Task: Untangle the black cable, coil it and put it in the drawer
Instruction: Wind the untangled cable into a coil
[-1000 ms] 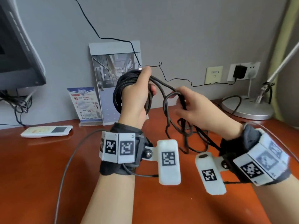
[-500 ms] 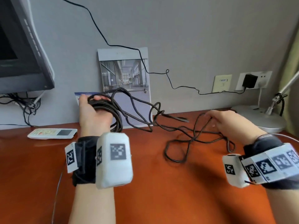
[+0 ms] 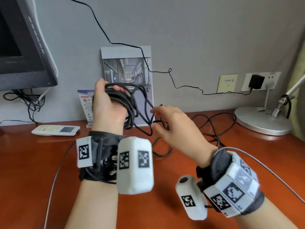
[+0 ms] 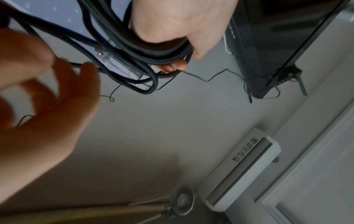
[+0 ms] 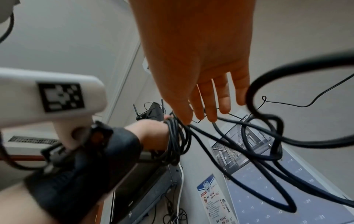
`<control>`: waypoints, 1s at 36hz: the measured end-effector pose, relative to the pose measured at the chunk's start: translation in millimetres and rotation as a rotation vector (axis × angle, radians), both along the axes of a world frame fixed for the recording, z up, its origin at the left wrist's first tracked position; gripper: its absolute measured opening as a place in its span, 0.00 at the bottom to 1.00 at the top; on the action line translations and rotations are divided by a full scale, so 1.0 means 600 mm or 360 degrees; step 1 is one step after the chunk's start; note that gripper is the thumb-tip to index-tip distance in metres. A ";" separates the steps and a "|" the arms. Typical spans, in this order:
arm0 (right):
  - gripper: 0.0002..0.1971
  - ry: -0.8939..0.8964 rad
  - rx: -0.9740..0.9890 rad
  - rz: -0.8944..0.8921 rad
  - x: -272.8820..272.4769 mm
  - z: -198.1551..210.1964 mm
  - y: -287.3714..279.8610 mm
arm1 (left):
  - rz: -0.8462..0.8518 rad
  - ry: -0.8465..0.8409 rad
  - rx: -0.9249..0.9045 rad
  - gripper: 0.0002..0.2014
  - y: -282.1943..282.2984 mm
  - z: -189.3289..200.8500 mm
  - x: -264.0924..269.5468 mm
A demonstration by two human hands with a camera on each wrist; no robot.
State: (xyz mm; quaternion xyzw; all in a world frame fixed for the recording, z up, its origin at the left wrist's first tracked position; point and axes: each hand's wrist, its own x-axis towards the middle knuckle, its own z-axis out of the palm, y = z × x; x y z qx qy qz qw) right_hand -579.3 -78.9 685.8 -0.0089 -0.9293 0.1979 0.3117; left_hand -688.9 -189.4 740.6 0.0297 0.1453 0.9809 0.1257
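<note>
We are in the coiling step, as we judge it, with the untangling not finished. Our left hand (image 3: 107,103) is curled round a bundle of loops of the black cable (image 3: 130,111), holding it raised with the turns hanging down past the wrist. Our right hand (image 3: 171,124) sits just to the right of it, fingers (image 5: 224,97) straight and loosely spread, reaching in among the slack strands; it touches or nearly touches them but grips nothing that we can see (the left wrist view is too blurred to settle it). From the bundle the loose strands run toward the right hand, cross one another there, and the rest trails down onto the desk (image 3: 49,162) beyond and to the right of that hand. The next move, we think, calls for catching one free strand, drawing it clear of the crossings and laying it over the left hand as another turn. No drawer shows in any view.
</note>
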 end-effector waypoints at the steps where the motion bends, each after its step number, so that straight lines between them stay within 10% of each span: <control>1: 0.19 0.0024 0.0011 -0.0004 -0.002 -0.003 -0.002 | -0.0019 0.0012 -0.0043 0.15 0.008 0.002 0.010; 7: 0.09 0.0095 -0.0098 0.0054 0.004 0.004 -0.001 | -0.0093 0.0134 -0.0425 0.15 0.050 -0.001 0.057; 22: 0.11 0.0306 -0.1844 0.0195 0.041 0.063 0.033 | 0.0181 0.0476 -0.1171 0.17 0.068 -0.012 0.087; 36: 0.12 0.0293 -0.1685 -0.0047 0.061 0.069 0.103 | 0.0069 0.0380 -0.0958 0.15 0.033 -0.017 0.030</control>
